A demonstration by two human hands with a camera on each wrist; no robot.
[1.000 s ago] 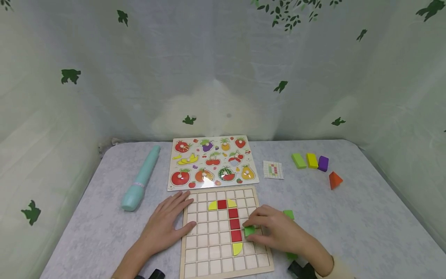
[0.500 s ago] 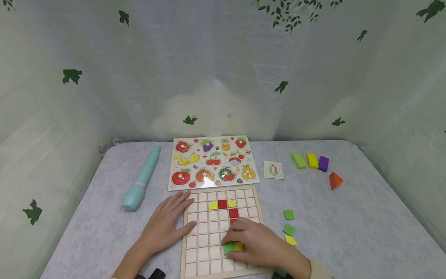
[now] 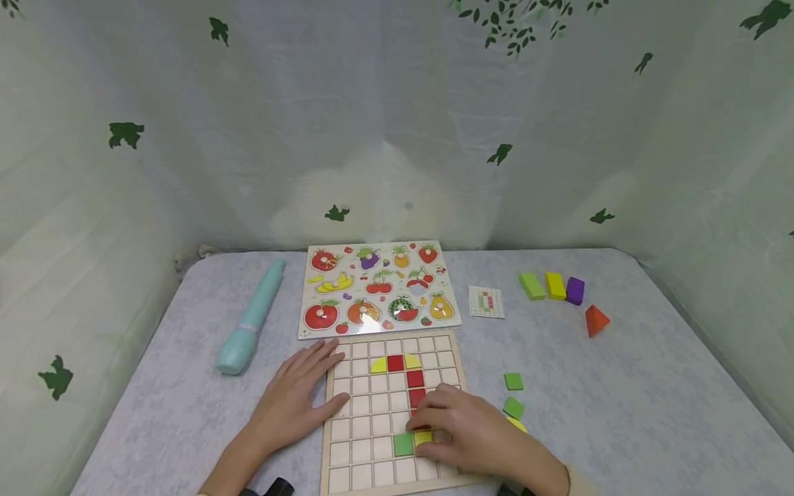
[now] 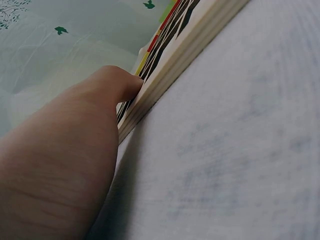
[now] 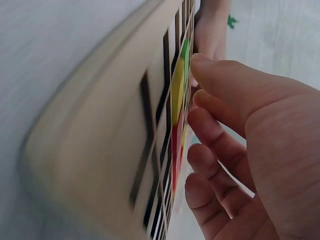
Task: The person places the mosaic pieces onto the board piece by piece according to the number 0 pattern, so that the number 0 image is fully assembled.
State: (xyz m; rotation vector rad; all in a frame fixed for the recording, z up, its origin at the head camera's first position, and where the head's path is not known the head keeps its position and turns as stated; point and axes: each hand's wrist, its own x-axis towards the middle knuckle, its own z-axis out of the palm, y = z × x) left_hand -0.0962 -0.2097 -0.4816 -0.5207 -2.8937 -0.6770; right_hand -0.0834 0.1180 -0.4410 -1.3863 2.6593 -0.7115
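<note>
A wooden grid board (image 3: 362,475) lies at the table's near edge, with red squares (image 3: 415,378) in a column, yellow curved pieces (image 3: 379,366) at its top and a yellow piece (image 3: 424,437) at its foot. A green square (image 3: 404,443) sits in a cell left of that yellow piece. My right hand (image 3: 462,430) hovers over the board beside the green square, fingers loosely curled, holding nothing; its fingertips (image 5: 202,65) lie close to the board's face. My left hand (image 3: 298,399) lies flat on the table against the board's left edge (image 4: 165,75).
A fruit peg puzzle (image 3: 378,288) lies behind the board, a teal tube (image 3: 251,318) to its left, a small pattern card (image 3: 486,302) to its right. Green (image 3: 513,381) and yellow (image 3: 517,424) loose tiles lie right of the board. Green, yellow, purple blocks (image 3: 554,286) and an orange wedge (image 3: 596,319) sit far right.
My right hand carried a green square from the board's right side leftwards, set it into a cell beside the bottom yellow piece, and let go. My left hand stayed still.
</note>
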